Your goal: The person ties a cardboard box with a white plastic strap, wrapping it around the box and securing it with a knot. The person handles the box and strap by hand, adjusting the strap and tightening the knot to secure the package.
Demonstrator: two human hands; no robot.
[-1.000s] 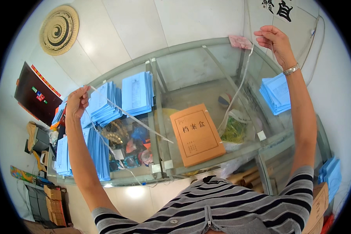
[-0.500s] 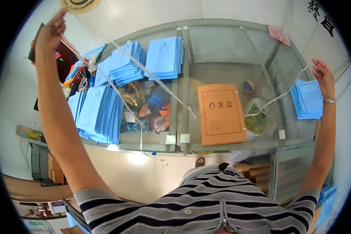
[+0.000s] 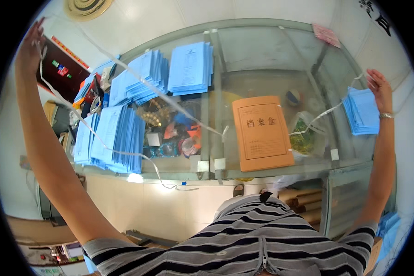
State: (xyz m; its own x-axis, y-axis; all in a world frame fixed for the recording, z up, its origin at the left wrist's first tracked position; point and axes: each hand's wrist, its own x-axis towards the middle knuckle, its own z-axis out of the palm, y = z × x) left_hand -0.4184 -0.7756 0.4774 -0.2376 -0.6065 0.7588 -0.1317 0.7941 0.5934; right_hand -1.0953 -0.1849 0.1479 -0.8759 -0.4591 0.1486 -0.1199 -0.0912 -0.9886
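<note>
My left hand (image 3: 31, 46) is raised at the far upper left, its fingers closed on a white plastic strap. One length of the strap (image 3: 327, 112) climbs from the right side of an orange-brown file box (image 3: 262, 138) to my right hand (image 3: 380, 89), which pinches it at the right. Another length slants from near the box's left side up to my left hand, and a loose tail hangs from that hand over the blue stacks to the table's front edge. The box lies flat on the glass table; whether the strap passes beneath it is hidden.
Several stacks of blue folders (image 3: 188, 69) cover the left of the glass table (image 3: 262, 50), with one more stack (image 3: 362, 112) by my right hand. Mixed items, among them a ball (image 3: 293, 97), show through the glass. A straw hat (image 3: 87, 7) hangs at the upper left.
My left hand has moved outward to the left, drawing the strap and its loose tail with it. My right hand has barely shifted. The box stays on the table.
</note>
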